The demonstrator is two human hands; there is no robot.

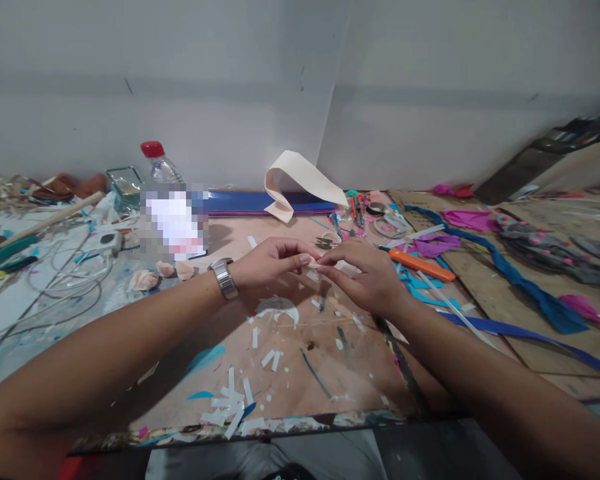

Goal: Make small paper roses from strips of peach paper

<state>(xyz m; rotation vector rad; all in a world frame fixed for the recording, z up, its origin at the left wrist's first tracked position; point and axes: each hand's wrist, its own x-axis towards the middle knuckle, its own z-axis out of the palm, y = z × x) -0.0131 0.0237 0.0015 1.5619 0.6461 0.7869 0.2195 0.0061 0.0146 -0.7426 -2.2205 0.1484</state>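
My left hand, with a metal watch on its wrist, is closed in a pinch over the middle of the table. Opposite it, my right hand pinches too, and the fingertips of both almost meet. Between them is a small pale pinkish piece of thin material; its exact kind is too small to tell, and the fingers cover part of it. Small pale pink crumpled pieces lie left of my watch. Behind my hands a cream strip stands folded in a loop.
A phone leans before a red-capped bottle. An orange cutter, scissors and blue strips lie to the right. White paper scraps are near the front edge. Green-handled pliers and a white cable are left.
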